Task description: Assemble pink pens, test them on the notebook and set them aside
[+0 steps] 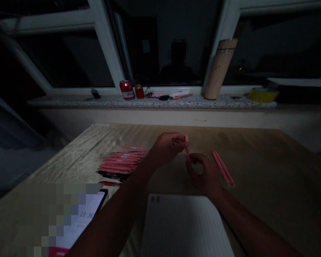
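A pink pen (187, 147) stands nearly upright between my hands above the middle of the table. My left hand (169, 147) pinches its upper part, while the thumb and forefinger of my right hand (204, 174) close on its lower end. Two pink pens (222, 167) lie side by side to the right of my right hand. Left of my left forearm is a pile of pink pens (121, 160), with black pens (113, 175) and a red pen (109, 184) at its near side. A lined notebook page (186, 226) lies below my hands.
A phone (81, 217) lies at the near left, partly blurred out. On the granite windowsill (182, 103) stand a red can (127, 90), a small red jar (139, 91), a tall cardboard tube (220, 69) and a yellow tape roll (262, 95). Dark windows rise behind.
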### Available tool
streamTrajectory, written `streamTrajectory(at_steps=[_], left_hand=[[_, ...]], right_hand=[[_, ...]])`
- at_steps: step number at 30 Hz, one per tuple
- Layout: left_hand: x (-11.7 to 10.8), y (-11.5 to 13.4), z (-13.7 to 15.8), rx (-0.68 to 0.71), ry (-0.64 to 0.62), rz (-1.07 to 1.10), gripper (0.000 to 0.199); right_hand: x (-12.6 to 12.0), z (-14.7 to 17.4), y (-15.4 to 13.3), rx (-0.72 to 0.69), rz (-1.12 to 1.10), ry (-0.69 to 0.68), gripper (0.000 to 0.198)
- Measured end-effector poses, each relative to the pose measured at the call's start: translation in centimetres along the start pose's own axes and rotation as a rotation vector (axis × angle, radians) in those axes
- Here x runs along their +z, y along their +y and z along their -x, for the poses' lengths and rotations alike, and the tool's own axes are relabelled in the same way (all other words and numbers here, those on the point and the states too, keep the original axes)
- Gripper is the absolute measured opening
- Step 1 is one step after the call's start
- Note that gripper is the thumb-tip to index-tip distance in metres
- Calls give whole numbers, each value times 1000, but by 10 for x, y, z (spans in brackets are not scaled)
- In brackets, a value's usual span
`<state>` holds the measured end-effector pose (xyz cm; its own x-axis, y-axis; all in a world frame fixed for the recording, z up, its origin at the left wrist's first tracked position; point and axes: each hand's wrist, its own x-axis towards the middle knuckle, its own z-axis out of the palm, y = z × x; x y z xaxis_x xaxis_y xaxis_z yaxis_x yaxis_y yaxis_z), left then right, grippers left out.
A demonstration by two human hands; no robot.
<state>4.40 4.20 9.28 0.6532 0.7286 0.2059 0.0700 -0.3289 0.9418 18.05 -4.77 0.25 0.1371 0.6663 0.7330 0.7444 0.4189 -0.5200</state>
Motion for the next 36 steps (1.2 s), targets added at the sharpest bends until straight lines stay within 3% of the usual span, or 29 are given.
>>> streamTrajectory(at_steps=[8, 16, 22, 36], left_hand=[[1, -2, 1, -8, -70, 2, 19], [-1, 0, 3, 46, -136, -132, 15], [2, 4, 5, 75, -50, -255, 13], [3, -8, 0, 31, -148, -20, 8]], right_hand=[[-1, 1, 0, -5, -10, 21, 20], [-1, 1, 1, -27, 0, 19, 22], [-1, 0, 0, -39, 1, 23, 24], [-2, 1, 0, -31, 17, 11, 25]])
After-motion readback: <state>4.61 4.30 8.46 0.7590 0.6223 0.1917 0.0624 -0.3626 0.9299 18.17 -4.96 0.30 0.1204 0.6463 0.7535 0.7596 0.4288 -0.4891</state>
